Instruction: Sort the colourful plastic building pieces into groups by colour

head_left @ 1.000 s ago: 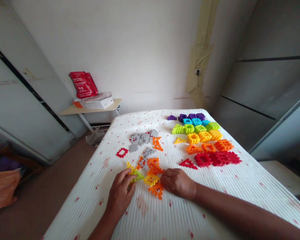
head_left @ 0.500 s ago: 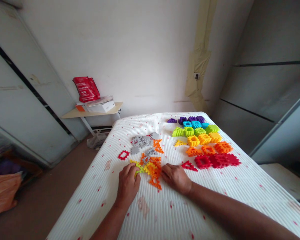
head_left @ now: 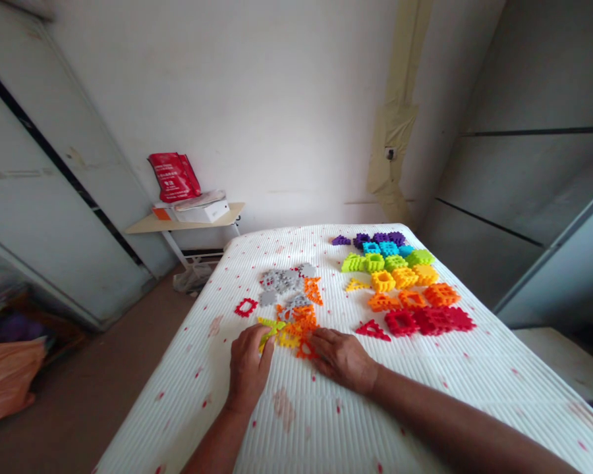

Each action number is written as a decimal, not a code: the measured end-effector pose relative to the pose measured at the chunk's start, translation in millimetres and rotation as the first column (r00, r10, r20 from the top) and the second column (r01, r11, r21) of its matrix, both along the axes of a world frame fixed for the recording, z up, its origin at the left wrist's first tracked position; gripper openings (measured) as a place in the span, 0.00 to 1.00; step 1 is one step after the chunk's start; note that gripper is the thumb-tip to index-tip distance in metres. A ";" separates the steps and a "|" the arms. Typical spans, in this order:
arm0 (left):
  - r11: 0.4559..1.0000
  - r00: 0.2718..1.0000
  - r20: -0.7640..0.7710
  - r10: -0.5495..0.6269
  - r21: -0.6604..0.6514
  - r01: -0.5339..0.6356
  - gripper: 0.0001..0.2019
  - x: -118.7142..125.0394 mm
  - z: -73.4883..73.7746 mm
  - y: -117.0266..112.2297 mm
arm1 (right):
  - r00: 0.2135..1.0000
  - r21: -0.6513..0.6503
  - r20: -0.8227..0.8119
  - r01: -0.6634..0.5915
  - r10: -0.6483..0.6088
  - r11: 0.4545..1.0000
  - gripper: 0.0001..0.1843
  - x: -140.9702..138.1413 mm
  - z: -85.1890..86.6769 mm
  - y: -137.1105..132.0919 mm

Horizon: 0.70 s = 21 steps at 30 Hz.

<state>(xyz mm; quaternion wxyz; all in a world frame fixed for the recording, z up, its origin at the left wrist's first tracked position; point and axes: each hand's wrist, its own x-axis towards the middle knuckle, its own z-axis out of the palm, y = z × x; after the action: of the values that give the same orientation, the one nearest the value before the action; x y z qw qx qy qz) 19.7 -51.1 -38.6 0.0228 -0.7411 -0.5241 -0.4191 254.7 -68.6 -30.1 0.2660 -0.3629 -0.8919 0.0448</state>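
Note:
My left hand (head_left: 248, 367) pinches a lime-green plastic lattice piece (head_left: 269, 330) at the edge of a small loose pile. My right hand (head_left: 342, 359) lies flat and spread, its fingertips on an orange lattice piece (head_left: 305, 349). A yellow lattice piece (head_left: 287, 340) sits between my hands, with more orange pieces (head_left: 301, 316) just beyond it. Further on lie a cluster of grey pieces (head_left: 280, 281) and a red square frame (head_left: 246, 307). Sorted colour groups stand to the right, from purple (head_left: 368, 240) through green (head_left: 374, 263) and orange (head_left: 441, 294) to red (head_left: 435, 320).
Everything lies on a white ribbed mattress (head_left: 296, 421) with red specks. Behind it, a small shelf table (head_left: 182, 225) holds a red bag (head_left: 174, 176) and a white box (head_left: 202, 211). An orange plastic bag (head_left: 10, 382) lies on the floor at left.
My right hand has slid left over the orange pieces, and the hands are closer together. My left hand keeps the green piece. The view has tilted slightly upward.

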 end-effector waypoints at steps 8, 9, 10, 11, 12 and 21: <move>1.000 0.999 0.045 -0.019 -0.013 0.020 0.09 0.4 0.3 0.6 | 0.995 0.004 0.104 0.000 0.000 1.000 0.08 0.4 1.1 0.9; 1.000 0.999 0.039 -0.018 -0.021 0.018 0.09 0.3 -0.5 0.8 | 0.993 0.007 0.120 0.005 -0.005 1.000 0.08 0.0 2.5 0.6; 0.999 0.999 0.031 -0.011 -0.032 0.012 0.09 0.2 -1.4 1.1 | 0.991 0.010 0.133 0.010 -0.011 1.000 0.08 -0.3 3.9 0.4; 0.999 1.000 0.023 -0.001 -0.043 0.002 0.09 0.0 -2.5 1.4 | 0.990 0.015 0.141 0.014 -0.016 1.000 0.09 -0.6 5.1 0.2; 0.999 1.000 0.017 0.013 -0.052 -0.012 0.09 -0.3 -3.5 1.8 | 0.989 0.020 0.148 0.018 -0.021 1.000 0.09 -0.8 6.0 0.1; 0.996 0.998 -0.004 0.060 -0.073 -0.060 0.12 -1.7 -6.1 4.3 | 0.983 0.063 0.176 0.037 -0.048 0.997 0.08 0.9 -0.5 4.1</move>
<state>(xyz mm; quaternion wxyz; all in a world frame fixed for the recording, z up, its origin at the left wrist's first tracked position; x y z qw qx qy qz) 18.0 -46.7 -44.7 0.0088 -0.7256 -0.5612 -0.3981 255.6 -64.5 -30.6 0.1971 -0.3764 -0.9050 -0.0199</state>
